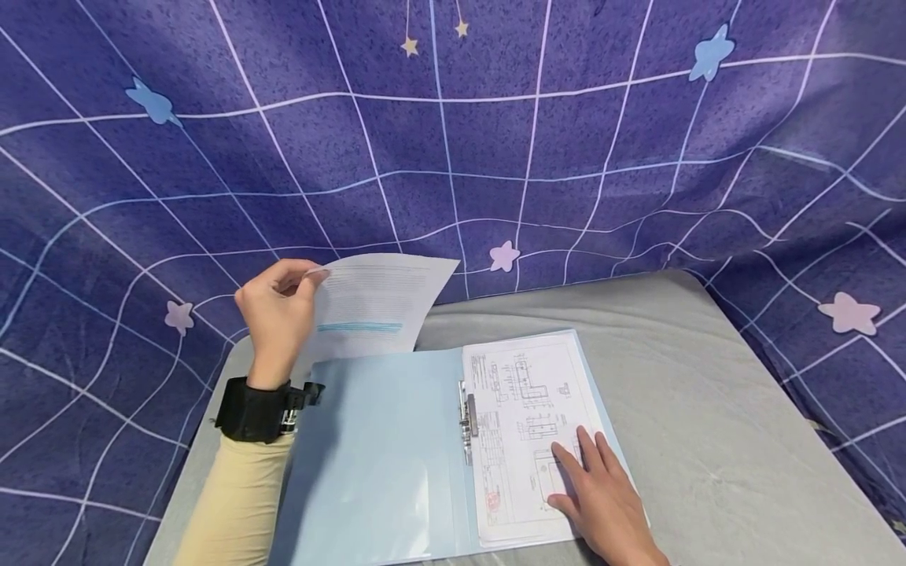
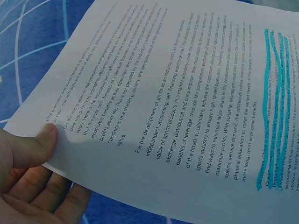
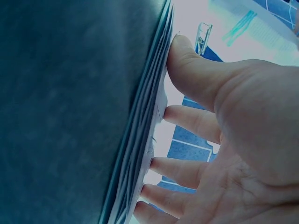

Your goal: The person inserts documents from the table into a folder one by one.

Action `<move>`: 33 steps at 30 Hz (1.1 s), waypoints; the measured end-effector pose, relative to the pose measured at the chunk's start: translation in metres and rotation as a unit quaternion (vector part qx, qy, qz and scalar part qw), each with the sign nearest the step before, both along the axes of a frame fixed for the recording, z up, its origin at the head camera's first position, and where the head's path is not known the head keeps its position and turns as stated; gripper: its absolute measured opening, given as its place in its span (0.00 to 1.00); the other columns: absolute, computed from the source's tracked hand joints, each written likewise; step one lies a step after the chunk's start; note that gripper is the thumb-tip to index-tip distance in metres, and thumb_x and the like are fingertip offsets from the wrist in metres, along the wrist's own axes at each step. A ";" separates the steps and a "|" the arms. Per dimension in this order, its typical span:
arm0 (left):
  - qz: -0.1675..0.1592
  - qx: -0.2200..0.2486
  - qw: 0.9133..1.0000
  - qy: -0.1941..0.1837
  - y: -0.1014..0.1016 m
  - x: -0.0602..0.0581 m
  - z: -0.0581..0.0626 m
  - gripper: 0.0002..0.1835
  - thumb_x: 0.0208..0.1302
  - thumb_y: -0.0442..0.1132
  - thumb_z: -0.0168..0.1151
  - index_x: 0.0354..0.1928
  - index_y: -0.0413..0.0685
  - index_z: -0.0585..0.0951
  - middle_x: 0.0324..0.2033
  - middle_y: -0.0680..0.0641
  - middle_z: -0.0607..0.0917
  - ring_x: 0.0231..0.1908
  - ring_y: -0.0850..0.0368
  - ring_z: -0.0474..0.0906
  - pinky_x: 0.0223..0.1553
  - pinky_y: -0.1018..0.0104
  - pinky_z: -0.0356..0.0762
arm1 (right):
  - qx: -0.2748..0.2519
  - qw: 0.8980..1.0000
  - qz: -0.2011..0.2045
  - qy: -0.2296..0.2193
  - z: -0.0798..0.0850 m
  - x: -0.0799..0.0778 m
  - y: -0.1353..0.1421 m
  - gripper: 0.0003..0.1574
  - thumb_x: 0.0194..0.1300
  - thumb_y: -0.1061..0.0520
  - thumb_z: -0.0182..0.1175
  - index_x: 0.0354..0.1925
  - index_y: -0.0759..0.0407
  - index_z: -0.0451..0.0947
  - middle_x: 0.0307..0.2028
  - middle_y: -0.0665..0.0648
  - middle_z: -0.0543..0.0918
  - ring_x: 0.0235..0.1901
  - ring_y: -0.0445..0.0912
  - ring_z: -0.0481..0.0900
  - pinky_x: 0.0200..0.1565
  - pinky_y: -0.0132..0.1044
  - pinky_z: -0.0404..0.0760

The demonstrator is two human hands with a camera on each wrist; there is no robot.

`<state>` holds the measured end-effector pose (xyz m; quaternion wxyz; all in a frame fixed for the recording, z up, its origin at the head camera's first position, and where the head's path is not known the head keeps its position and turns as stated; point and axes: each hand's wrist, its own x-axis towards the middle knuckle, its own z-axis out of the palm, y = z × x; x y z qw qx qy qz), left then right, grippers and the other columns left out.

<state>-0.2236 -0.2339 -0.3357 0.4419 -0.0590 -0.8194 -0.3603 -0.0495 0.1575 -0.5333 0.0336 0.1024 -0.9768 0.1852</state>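
My left hand (image 1: 279, 310) pinches the upper left corner of a printed sheet (image 1: 375, 295) between thumb and fingers. Blue highlighter strokes (image 2: 275, 112) cross several of its text lines in the left wrist view. The sheet is raised and bowed behind the top edge of an open light-blue folder (image 1: 375, 456). On the folder's right side lies a stack of technical drawings (image 1: 517, 487), beside a metal clip (image 1: 467, 420) along the spine. My right hand (image 1: 602, 499) rests on the drawings with its fingers spread; the right wrist view shows fingertips at the stack's layered edge (image 3: 140, 126).
The folder lies on a table with a grey cloth (image 1: 722, 440), which extends to its right. A purple-blue curtain (image 1: 566, 141) with grid lines and stars hangs behind and at both sides. A black strap camera (image 1: 255, 409) sits on the left wrist.
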 end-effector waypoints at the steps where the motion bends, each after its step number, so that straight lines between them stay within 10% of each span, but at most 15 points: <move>1: 0.002 0.005 1.000 0.004 0.001 0.001 0.003 0.02 0.57 0.32 0.77 0.29 0.43 0.91 0.25 0.46 0.90 0.25 0.83 0.75 0.34 0.78 0.67 | -0.002 1.000 0.000 0.000 0.000 0.000 0.000 0.44 0.51 0.43 0.80 0.63 0.57 0.80 0.69 0.76 0.68 0.70 0.77 0.60 0.66 0.67 0.65; 13: -0.064 0.094 0.993 0.039 0.009 0.027 0.034 0.05 0.57 0.27 0.76 0.32 0.30 0.88 0.27 0.38 0.89 0.27 0.71 0.84 0.31 0.76 0.73 | 0.003 1.000 -0.006 0.011 0.003 0.000 -0.003 0.45 0.48 0.44 0.82 0.62 0.58 0.81 0.69 0.75 0.69 0.69 0.77 0.62 0.65 0.67 0.66; 23: -0.099 0.173 0.978 -0.053 0.020 0.047 0.041 0.11 0.56 0.37 0.80 0.37 0.39 0.90 0.24 0.50 0.89 0.24 0.62 0.81 0.31 0.68 0.73 | -0.062 0.997 -0.004 0.046 0.009 -0.004 0.002 0.46 0.50 0.45 0.81 0.64 0.58 0.79 0.70 0.73 0.69 0.69 0.75 0.63 0.61 0.69 0.69; 28: -0.144 0.209 0.963 -0.092 0.032 0.059 0.040 0.11 0.56 0.35 0.80 0.36 0.37 0.89 0.25 0.47 0.90 0.25 0.61 0.84 0.32 0.70 0.76 | -0.155 0.979 0.007 0.130 0.019 -0.018 0.005 0.52 0.56 0.53 0.79 0.74 0.58 0.68 0.73 0.69 0.65 0.69 0.69 0.66 0.61 0.64 0.73; 33: -0.186 0.248 0.942 -0.125 0.044 0.068 0.033 0.09 0.55 0.32 0.80 0.35 0.35 0.88 0.27 0.46 0.91 0.26 0.59 0.87 0.32 0.69 0.81 | -0.267 0.945 0.003 0.190 0.043 -0.031 0.002 0.52 0.58 0.63 0.76 0.76 0.57 0.65 0.72 0.62 0.70 0.69 0.58 0.71 0.70 0.30 0.62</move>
